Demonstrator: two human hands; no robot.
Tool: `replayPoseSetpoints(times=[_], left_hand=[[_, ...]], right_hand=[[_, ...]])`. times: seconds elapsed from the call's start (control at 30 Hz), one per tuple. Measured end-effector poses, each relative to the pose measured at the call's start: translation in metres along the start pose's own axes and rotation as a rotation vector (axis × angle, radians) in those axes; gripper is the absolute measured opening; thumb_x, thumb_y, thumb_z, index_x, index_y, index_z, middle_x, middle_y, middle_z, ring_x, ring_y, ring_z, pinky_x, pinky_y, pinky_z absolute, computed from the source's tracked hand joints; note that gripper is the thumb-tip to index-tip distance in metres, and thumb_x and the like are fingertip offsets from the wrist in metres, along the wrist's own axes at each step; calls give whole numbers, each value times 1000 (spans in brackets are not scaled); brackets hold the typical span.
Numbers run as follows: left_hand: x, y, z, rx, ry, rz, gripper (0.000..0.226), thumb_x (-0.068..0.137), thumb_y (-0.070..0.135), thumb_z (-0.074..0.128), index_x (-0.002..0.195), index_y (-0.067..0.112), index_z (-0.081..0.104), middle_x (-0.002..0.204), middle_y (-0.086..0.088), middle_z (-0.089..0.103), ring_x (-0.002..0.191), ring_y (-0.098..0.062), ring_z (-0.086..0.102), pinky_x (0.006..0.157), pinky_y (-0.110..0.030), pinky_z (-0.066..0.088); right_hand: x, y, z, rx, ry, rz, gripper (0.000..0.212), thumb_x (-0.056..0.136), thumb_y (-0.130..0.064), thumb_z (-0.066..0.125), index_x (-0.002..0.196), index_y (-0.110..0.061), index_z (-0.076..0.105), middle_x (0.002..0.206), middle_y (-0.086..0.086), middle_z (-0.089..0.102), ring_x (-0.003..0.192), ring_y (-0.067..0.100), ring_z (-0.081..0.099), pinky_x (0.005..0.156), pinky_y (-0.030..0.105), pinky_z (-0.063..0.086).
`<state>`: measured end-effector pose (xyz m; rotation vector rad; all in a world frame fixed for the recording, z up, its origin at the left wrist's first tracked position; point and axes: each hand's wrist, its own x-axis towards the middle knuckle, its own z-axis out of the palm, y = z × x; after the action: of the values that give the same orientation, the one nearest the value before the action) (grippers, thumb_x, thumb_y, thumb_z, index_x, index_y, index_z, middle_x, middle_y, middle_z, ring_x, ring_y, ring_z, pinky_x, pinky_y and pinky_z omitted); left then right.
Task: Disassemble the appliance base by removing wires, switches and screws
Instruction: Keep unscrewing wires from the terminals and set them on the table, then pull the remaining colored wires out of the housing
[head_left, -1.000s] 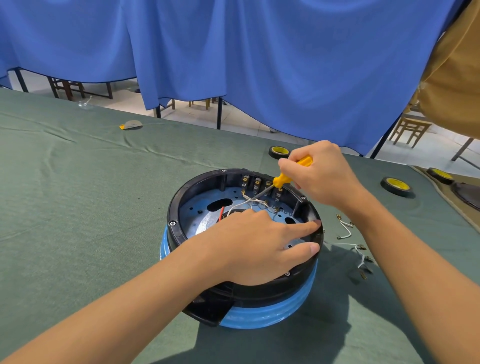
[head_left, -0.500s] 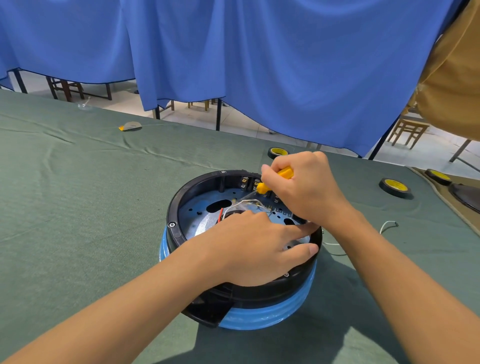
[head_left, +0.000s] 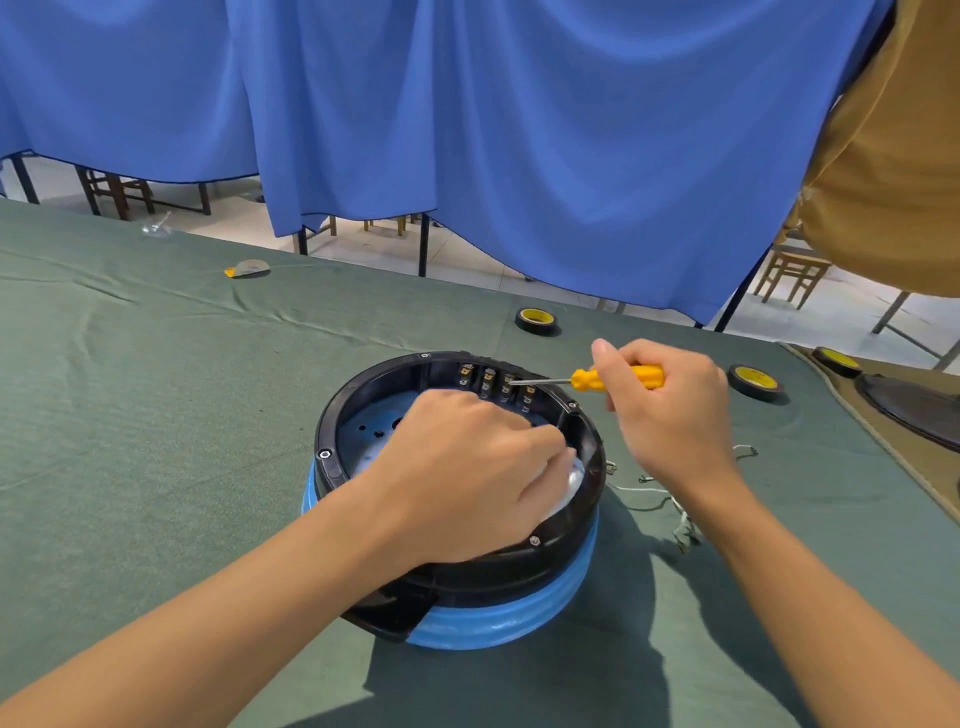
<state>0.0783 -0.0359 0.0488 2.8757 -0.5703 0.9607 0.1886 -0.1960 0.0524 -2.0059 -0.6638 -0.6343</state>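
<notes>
Right hand (head_left: 670, 415) curls round the yellow plastic handle of a slim steel-shafted screwdriver (head_left: 587, 379), held level so its tip meets the brass switch terminals (head_left: 485, 382) on the far inner wall of the round black-and-blue plastic appliance base (head_left: 498, 608). Left hand (head_left: 467, 467) bears down inside the base, likely steadying it on the green cloth worktop (head_left: 156, 441). Its fingers bend under, so whether they hold anything I cannot tell. Loose white wires (head_left: 639, 489) lie just beside the base.

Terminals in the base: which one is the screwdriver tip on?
The third terminal from the left: the screwdriver held in the right hand has its tip at that one alone.
</notes>
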Motion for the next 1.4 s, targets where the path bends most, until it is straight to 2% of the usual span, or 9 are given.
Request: replayPoseSetpoints(times=[0.2, 0.3, 0.43, 0.6, 0.73, 0.9, 1.07, 1.23, 1.4], left_hand=[[-15, -25, -13, 6, 61, -354, 33, 95, 40, 45, 86, 27, 74, 66, 9, 69, 60, -19, 62, 50, -25, 38], [-29, -34, -10, -82, 19, -408, 29, 98, 39, 48, 98, 26, 74, 84, 5, 73, 84, -20, 65, 73, -35, 48], [-58, -33, -3, -288, 46, -372, 40, 99, 38, 38, 64, 28, 52, 63, 12, 55, 72, -7, 55, 78, -37, 40], [-77, -34, 4, -258, 101, -416, 51, 86, 37, 28, 107, 20, 71, 111, 17, 65, 114, -5, 53, 102, -25, 26], [-68, -40, 6, -292, 105, -454, 47, 79, 25, 35, 109, 21, 71, 131, 15, 53, 130, -9, 40, 106, -33, 18], [-55, -71, 13, -328, -53, -807, 46, 88, 33, 47, 134, 29, 53, 158, 1, 24, 144, -14, 11, 110, -32, 6], [-49, -83, 19, -559, 82, -932, 50, 87, 9, 54, 137, 16, 49, 123, -1, 55, 113, -20, 49, 89, -27, 33], [-44, -85, 20, -397, 122, -727, 38, 86, -4, 51, 117, 10, 68, 146, -7, 46, 140, -20, 36, 112, -26, 24], [-45, -82, 18, -386, 184, -488, 28, 90, 19, 50, 86, 10, 77, 88, 3, 73, 89, -15, 63, 85, -23, 42]], right_hand=[[-28, 3, -5, 246, 47, 262, 21, 92, -43, 61, 80, -30, 73, 64, -17, 66, 54, 2, 55, 54, 27, 44], [-37, 4, -5, 358, -1, 351, 12, 93, -33, 63, 96, -26, 72, 62, -23, 65, 52, 0, 55, 51, 18, 43], [-52, 0, -7, 400, -16, 368, 10, 95, -27, 61, 92, -28, 71, 58, -23, 62, 53, -4, 56, 48, 12, 42], [-70, -6, -3, 339, -3, 368, 11, 95, -30, 60, 93, -29, 71, 74, -18, 69, 62, -2, 59, 63, 23, 50], [-80, -13, -1, 329, 6, 350, 11, 95, -32, 60, 90, -39, 66, 79, -17, 69, 66, -2, 61, 61, 21, 49], [-82, -18, -6, 293, -53, 269, 10, 94, -35, 60, 97, -34, 69, 89, -5, 69, 74, 7, 60, 69, 28, 50], [-79, -25, -8, 236, -121, 166, 4, 90, -33, 65, 92, -35, 68, 77, -13, 65, 66, 6, 58, 64, 22, 44], [-76, -34, -4, 137, -180, 27, 10, 91, -34, 63, 89, -30, 72, 85, -16, 67, 81, 1, 60, 67, 8, 41], [-74, -42, 5, 31, -259, -164, 28, 93, -35, 58, 84, -15, 75, 77, -9, 68, 76, 5, 57, 67, 8, 38]])
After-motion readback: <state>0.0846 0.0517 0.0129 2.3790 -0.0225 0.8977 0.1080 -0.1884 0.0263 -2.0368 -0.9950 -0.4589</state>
